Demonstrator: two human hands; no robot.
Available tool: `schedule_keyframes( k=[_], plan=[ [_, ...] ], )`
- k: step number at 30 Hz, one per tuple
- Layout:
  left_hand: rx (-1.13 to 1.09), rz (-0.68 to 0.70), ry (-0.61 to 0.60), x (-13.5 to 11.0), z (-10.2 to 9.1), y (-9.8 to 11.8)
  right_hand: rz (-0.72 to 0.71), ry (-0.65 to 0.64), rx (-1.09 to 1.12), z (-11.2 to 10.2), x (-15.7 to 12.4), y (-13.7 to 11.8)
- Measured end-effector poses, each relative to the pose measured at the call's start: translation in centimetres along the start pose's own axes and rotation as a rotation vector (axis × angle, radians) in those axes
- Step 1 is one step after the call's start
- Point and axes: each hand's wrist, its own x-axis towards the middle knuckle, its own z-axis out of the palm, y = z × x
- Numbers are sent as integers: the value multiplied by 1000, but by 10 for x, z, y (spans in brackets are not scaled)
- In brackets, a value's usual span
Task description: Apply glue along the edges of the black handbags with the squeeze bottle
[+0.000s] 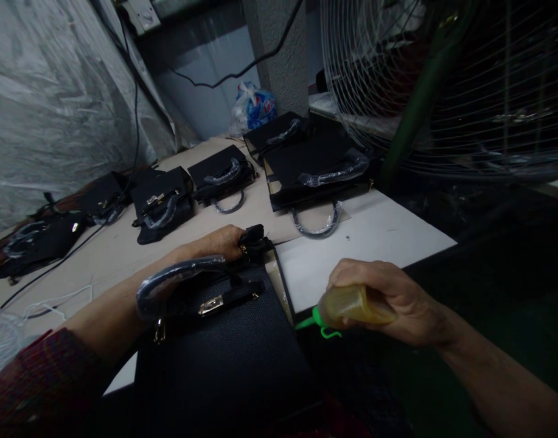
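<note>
A black handbag [224,340] with a gold-coloured clasp and a plastic-wrapped handle lies in front of me, its lower part over the table's near edge. My left hand [221,243] reaches behind the handle and is closed around the bag's top corner by a black strap; its fingertips are partly hidden. My right hand [383,298] grips a squeeze bottle [347,307] of yellowish liquid, tilted sideways. The green nozzle of the bottle points left, at or very close to the bag's side edge, where a pale inner strip shows.
Several more black handbags with wrapped handles lie on the table [374,234], such as a large bag [310,161] and a smaller bag [164,204]. A large wire-caged fan [443,91] stands at the right. A plastic bag [254,109] sits by the pillar; a dark cable crosses the left.
</note>
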Motion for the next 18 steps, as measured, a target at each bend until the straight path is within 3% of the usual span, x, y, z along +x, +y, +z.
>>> schedule_keyframes(
  k=[4,10,13,16,18],
  plan=[
    [16,6,73,-21,-24,5,1,200,-56,-3,0,-8],
    [116,-1,293,-74,-87,22,-20,510,-213,-4,-1,-14],
    [254,13,408,-97,-112,34,-23,600,-271,-4,-1,-14],
    [402,46,513,-110,-122,47,-43,637,-319,-2,1,-15],
    [464,43,522,-111,-118,53,-35,650,-344,-1,4,-15]
  ],
)
